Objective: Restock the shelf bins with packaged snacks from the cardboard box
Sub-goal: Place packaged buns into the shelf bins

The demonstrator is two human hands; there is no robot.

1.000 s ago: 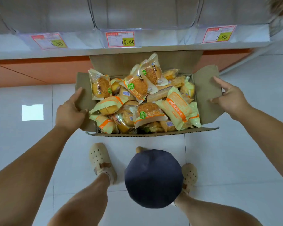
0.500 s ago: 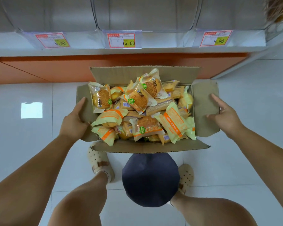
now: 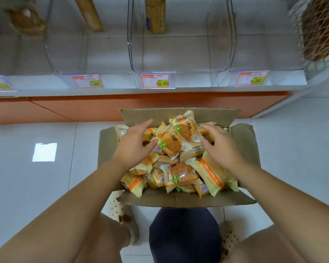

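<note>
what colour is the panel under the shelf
Orange. The panel shows best in the head view, running below the price tags.

bins [image 3: 179, 59] cropped @ top, net bag [image 3: 319, 29] blurry

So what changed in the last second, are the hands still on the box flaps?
No. The left hand and right hand let go of the side flaps and moved inward onto the packaged snacks; no grip is clear yet. The cardboard box dropped lower, away from the shelf. Snacks remain piled in it.
</note>
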